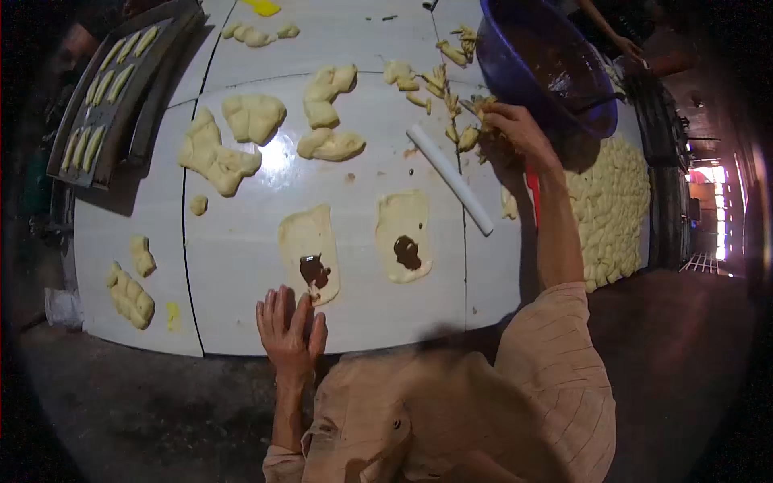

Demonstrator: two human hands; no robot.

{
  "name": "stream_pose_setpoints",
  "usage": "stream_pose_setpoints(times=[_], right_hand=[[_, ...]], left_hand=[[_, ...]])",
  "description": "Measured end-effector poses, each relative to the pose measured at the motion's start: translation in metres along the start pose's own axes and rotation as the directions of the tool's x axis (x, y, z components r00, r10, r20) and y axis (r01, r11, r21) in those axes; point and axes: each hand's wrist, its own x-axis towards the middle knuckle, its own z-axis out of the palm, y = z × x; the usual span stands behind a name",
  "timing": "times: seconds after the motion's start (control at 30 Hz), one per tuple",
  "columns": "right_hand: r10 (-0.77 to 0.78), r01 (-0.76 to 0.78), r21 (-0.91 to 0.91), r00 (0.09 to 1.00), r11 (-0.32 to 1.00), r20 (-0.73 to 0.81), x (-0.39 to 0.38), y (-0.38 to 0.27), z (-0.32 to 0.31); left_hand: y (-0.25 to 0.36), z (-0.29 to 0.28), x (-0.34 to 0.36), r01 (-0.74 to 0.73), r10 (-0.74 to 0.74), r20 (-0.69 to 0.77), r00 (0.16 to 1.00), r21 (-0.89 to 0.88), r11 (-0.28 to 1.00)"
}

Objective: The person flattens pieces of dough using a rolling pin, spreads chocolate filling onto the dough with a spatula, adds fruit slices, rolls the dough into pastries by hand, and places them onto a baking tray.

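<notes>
Two flattened dough sheets lie side by side near the table's front edge. The left dough sheet [304,229] and the right dough sheet [400,211] each carry a dark brown glossy dollop of filling [407,252]. My left hand [288,330] is open, fingers apart, at the lower edge of the left sheet. Over a heap of small yellowish strips [469,138], perhaps cut fruit, my right hand [519,130] reaches beside the purple basin [515,68]. Its fingers are bent together into the heap; what they pinch is too small to make out. A white rolling pin [451,179] lies left of my right forearm.
Dough lumps [217,153] are scattered over the white table [241,294]. At far left, a metal tray [101,153] holds several shaped dough pieces. A red-handled tool [532,189] lies by my right forearm, left of many packed dough pieces [608,213]. Another person's arm [608,28] shows beyond the basin.
</notes>
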Motion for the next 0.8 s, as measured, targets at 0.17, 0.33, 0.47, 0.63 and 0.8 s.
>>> stream_pose_setpoints(times=[0.17,0.33,0.47,0.63,0.8], right_hand=[[-0.188,0.176,0.084,0.967,0.981,0.172,-0.055,0.000,0.017],[-0.365,0.382,-0.030,0.903,0.924,0.228,-0.127,-0.017,0.094],[-0.595,0.649,-0.076,0.732,0.757,0.334,-0.150,0.004,0.121],[-0.612,0.648,-0.089,0.749,0.756,0.252,-0.155,0.010,0.126],[-0.610,0.637,-0.074,0.761,0.768,0.219,-0.159,0.021,0.132]], left_hand=[[0.010,0.001,0.005,-0.002,0.002,-0.004,1.000,-0.051,0.999],[0.040,0.006,0.020,-0.073,0.075,0.028,0.997,-0.059,0.996],[0.063,0.021,0.044,-0.203,0.214,0.060,0.975,-0.160,0.966],[0.075,0.034,0.055,-0.238,0.252,0.066,0.965,-0.173,0.956],[0.084,0.044,0.063,-0.253,0.268,0.090,0.959,-0.155,0.955]])
